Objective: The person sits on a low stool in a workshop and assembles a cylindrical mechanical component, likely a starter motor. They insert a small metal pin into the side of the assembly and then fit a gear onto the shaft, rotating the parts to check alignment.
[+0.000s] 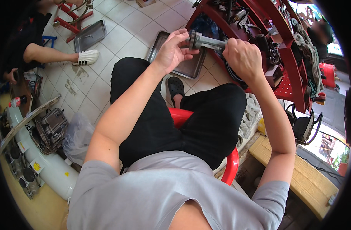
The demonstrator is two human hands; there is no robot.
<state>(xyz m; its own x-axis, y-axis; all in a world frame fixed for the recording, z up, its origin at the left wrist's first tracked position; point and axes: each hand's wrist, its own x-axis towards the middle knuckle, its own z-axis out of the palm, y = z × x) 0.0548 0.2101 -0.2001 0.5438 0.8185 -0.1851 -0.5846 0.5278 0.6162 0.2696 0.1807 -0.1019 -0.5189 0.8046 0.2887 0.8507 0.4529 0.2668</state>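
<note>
My right hand (242, 57) is closed around one end of a grey metal rod-shaped machine part (210, 42), held out in front of my knees. The part has a grooved shank and a darker, wider, ring-like head at its left end. My left hand (171, 51) is beside that head, palm turned toward it, fingers apart and slightly curled. Its fingertips come close to the head; whether they touch it I cannot tell. The end inside my right fist is hidden.
Below the part lies a grey metal tray (187, 71) on the tiles. A red tool rack (288, 57) with parts stands at right. Another tray (90, 36) and a co-worker's white shoe (88, 57) are at upper left. A white cylinder (49, 165) lies at left.
</note>
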